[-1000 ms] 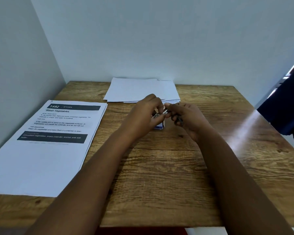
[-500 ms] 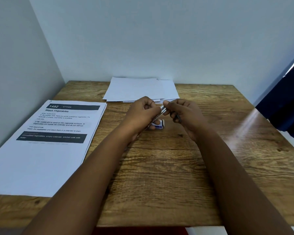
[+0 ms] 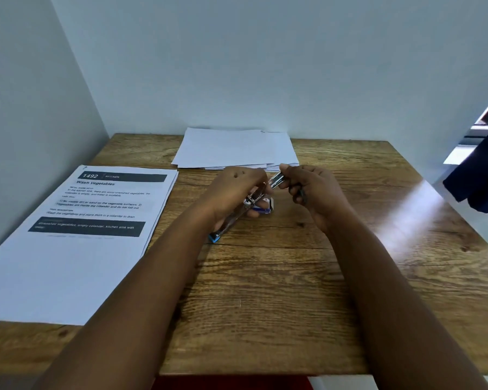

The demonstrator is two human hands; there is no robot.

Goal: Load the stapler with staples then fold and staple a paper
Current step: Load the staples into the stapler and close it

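My left hand (image 3: 234, 192) grips a slim metal stapler (image 3: 237, 215) with a blue rear end; it slants from lower left to upper right above the table. My right hand (image 3: 310, 190) pinches the shiny metal front part (image 3: 276, 180) of the stapler, which may be a strip of staples. A small white and blue staple box (image 3: 265, 210) lies on the wood just behind the left fingers, partly hidden. A pile of blank white paper (image 3: 234, 149) lies at the back of the table near the wall.
A printed sheet stack (image 3: 76, 240) headed "Wash Vegetables" covers the table's left side. The wooden table (image 3: 293, 291) stands in a corner, with walls on the left and behind. A dark blue cloth (image 3: 482, 170) hangs at the right edge.
The stapler has come up and slid out toward the lower left in my left hand, so its blue end now shows. My right hand stayed at the metal tip.
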